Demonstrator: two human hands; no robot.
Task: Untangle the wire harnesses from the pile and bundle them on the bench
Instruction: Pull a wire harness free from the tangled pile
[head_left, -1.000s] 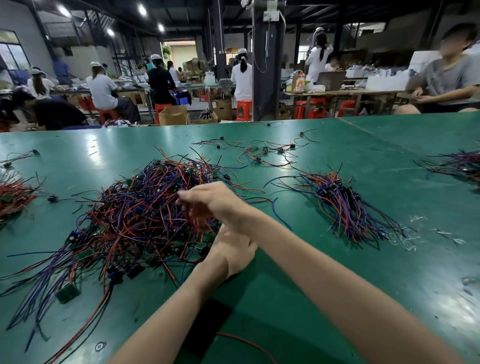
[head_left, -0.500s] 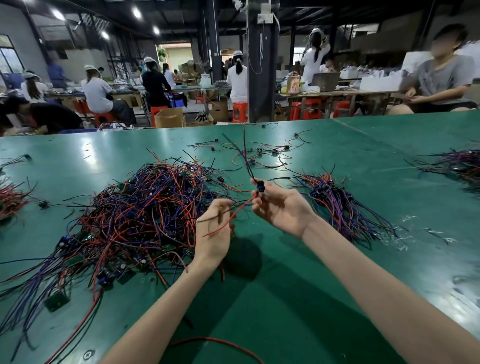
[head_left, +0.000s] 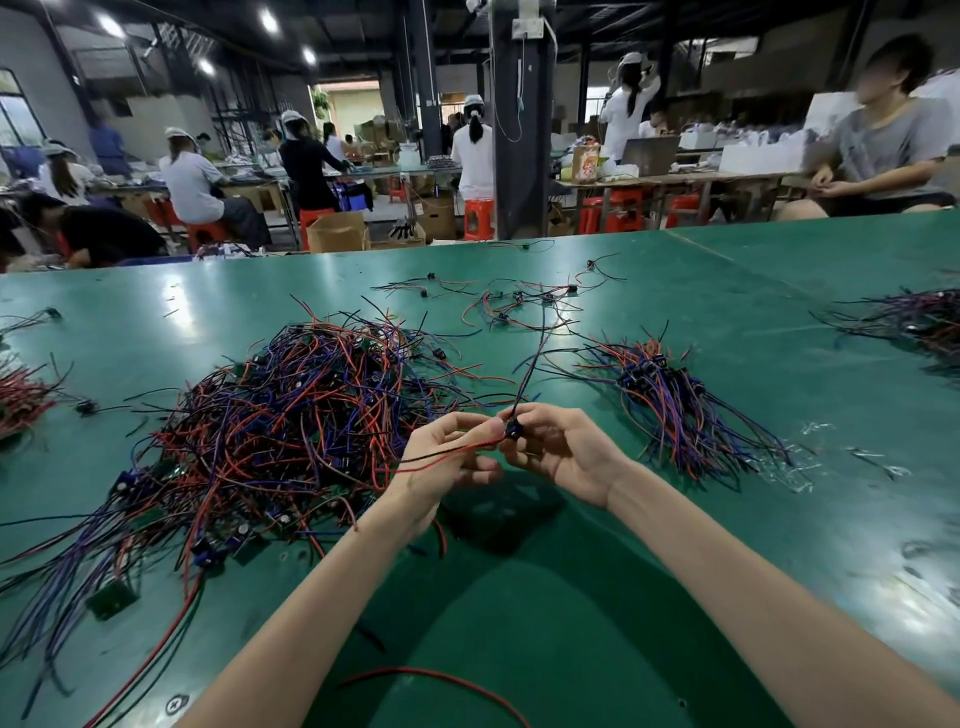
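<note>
A big tangled pile of red, blue and black wire harnesses (head_left: 291, 415) lies on the green bench (head_left: 675, 519) at left of centre. A sorted bundle of harnesses (head_left: 670, 405) lies to the right. Above the bench, between the two, both hands hold one harness (head_left: 511, 430) with a small black connector. My right hand (head_left: 561, 447) pinches the connector, and black wires rise from it toward the far side. My left hand (head_left: 441, 462) pinches the red and black leads that trail left from the connector.
Loose harnesses (head_left: 519, 304) are scattered at the far middle of the bench. More wire heaps lie at the left edge (head_left: 21, 395) and right edge (head_left: 914, 317). A single red wire (head_left: 441, 680) lies near the front. Seated and standing people work at benches behind.
Both hands came out of the pile with one harness. They have since closed together in front of me, my left hand sliding along the leads toward the connector.
</note>
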